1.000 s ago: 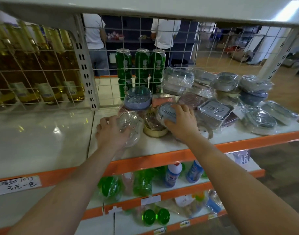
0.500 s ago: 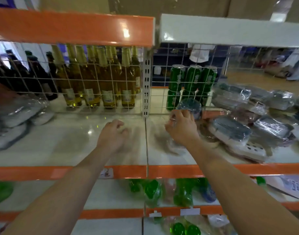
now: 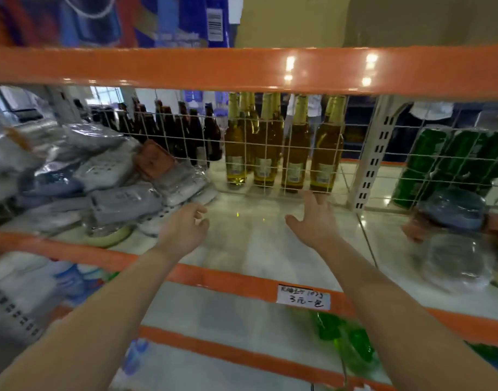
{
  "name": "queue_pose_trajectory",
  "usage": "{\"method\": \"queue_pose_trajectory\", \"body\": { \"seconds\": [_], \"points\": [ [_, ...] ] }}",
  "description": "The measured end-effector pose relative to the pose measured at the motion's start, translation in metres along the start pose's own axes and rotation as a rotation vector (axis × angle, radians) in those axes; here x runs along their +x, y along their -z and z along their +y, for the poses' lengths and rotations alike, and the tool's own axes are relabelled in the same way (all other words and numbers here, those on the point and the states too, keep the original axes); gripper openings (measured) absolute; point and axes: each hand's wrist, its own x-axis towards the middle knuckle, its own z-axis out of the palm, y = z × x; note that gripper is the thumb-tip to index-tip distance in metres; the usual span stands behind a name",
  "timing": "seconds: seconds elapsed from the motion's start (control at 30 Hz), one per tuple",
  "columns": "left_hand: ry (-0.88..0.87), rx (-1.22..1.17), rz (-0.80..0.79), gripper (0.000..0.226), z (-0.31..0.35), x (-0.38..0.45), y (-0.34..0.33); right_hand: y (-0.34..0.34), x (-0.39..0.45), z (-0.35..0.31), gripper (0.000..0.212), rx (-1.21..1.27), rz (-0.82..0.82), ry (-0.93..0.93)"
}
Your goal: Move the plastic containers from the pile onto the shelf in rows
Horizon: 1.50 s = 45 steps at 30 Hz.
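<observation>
A pile of plastic-wrapped grey and white containers (image 3: 106,179) lies on the left part of the white shelf (image 3: 247,241). My left hand (image 3: 185,228) hovers just right of that pile, fingers loosely curled, holding nothing. My right hand (image 3: 317,218) is spread open over the bare middle of the shelf, also holding nothing. At the right edge a clear round container (image 3: 456,263) stands in front of a blue-lidded one (image 3: 453,208). The view is motion-blurred.
A white wire grid (image 3: 270,165) backs the shelf, with yellow bottles (image 3: 293,153), dark bottles (image 3: 180,131) and green cans (image 3: 453,159) behind it. An orange beam (image 3: 242,69) runs overhead. A price tag (image 3: 302,297) hangs on the orange front edge. Lower shelves hold green bottles (image 3: 343,337).
The view has swung left, from the right-hand pile to the left one. Both hands let go of the round containers, which now stand at the right, and moved left with nothing in them.
</observation>
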Motion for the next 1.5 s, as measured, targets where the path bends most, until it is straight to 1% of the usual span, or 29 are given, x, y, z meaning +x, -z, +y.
{"method": "queue_pose_trajectory", "body": {
  "seconds": [0.1,0.27,0.33,0.4,0.47,0.53,0.6,0.7,0.8,0.97,1.2,1.3,1.4,1.5],
  "points": [
    [-0.011,0.048,0.069,0.027,-0.029,0.002,0.025,-0.028,0.007,-0.034,0.064,0.026,-0.046,0.035],
    [0.032,0.068,0.139,0.028,-0.072,0.003,0.057,-0.066,0.018,-0.072,0.065,0.044,-0.120,0.111],
    [0.064,0.106,0.172,0.027,-0.082,0.004,0.065,-0.078,0.025,-0.084,0.064,0.060,-0.140,0.131],
    [0.119,0.146,0.212,0.030,-0.092,0.007,0.070,-0.088,0.033,-0.095,0.065,0.078,-0.159,0.150],
    [0.158,0.154,0.241,0.041,-0.102,0.012,0.075,-0.098,0.041,-0.106,0.065,0.086,-0.180,0.164],
    [0.215,0.140,0.253,0.046,-0.108,0.019,0.080,-0.107,0.051,-0.115,0.066,0.095,-0.198,0.185],
    [0.280,0.160,0.251,0.060,-0.112,0.028,0.085,-0.115,0.062,-0.124,0.067,0.101,-0.201,0.222],
    [0.354,0.165,0.190,0.082,-0.120,0.045,0.094,-0.124,0.079,-0.135,0.071,0.113,-0.190,0.287],
    [0.393,0.149,0.141,0.093,-0.133,0.062,0.096,-0.133,0.098,-0.143,0.075,0.148,-0.215,0.314],
    [0.459,0.036,0.094,0.118,-0.141,0.081,0.083,-0.149,0.131,-0.157,0.078,0.226,-0.247,0.272],
    [0.437,-0.015,0.146,0.126,-0.146,0.083,0.078,-0.163,0.162,-0.164,0.083,0.194,-0.215,0.170],
    [0.446,-0.032,0.154,0.127,-0.145,0.083,0.077,-0.169,0.167,-0.167,0.083,0.195,-0.230,0.142],
    [0.444,-0.046,0.153,0.128,-0.145,0.083,0.077,-0.170,0.167,-0.167,0.078,0.135,-0.253,0.114],
    [0.439,-0.049,0.130,0.131,-0.146,0.082,0.079,-0.174,0.166,-0.163,0.082,0.155,-0.250,0.047]
  ]
}}
